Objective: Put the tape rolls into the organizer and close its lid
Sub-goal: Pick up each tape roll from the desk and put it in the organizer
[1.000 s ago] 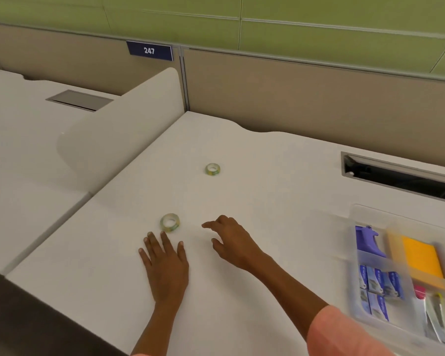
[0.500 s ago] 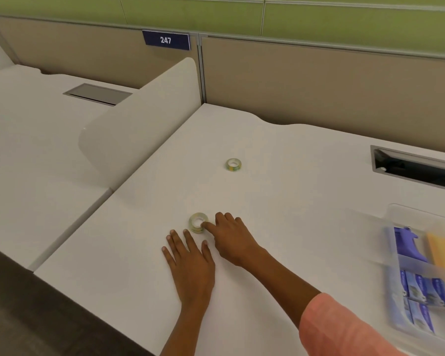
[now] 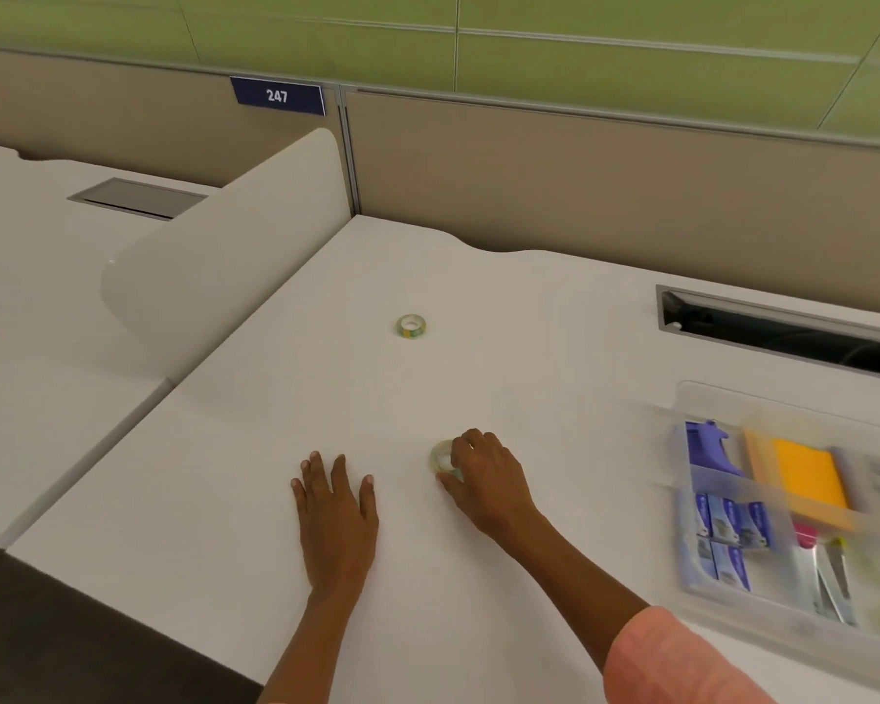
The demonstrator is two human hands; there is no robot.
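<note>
A small clear tape roll [image 3: 442, 457] is pinched between the thumb and fingers of my right hand [image 3: 486, 477], just above or on the white desk [image 3: 255, 475]; the hand hides part of it. My left hand [image 3: 337, 510] lies flat on the desk, fingers spread, holding nothing. A second tape roll [image 3: 410, 326] with a green core lies farther back on the desk, apart from both hands. The clear plastic organizer [image 3: 702, 403] stands at the right with its lid open; it holds a purple item, orange notes and small blue boxes.
A white rounded divider [image 3: 224, 266] separates this desk from the one at the left. A dark cable slot [image 3: 783, 327] runs along the back right. A tan partition with a "247" sign [image 3: 277, 96] closes off the back. The desk's front edge lies at the lower left.
My right hand has closed on the near tape roll and drawn it to the right, away from my left hand. The left hand stays flat. The camera has shifted.
</note>
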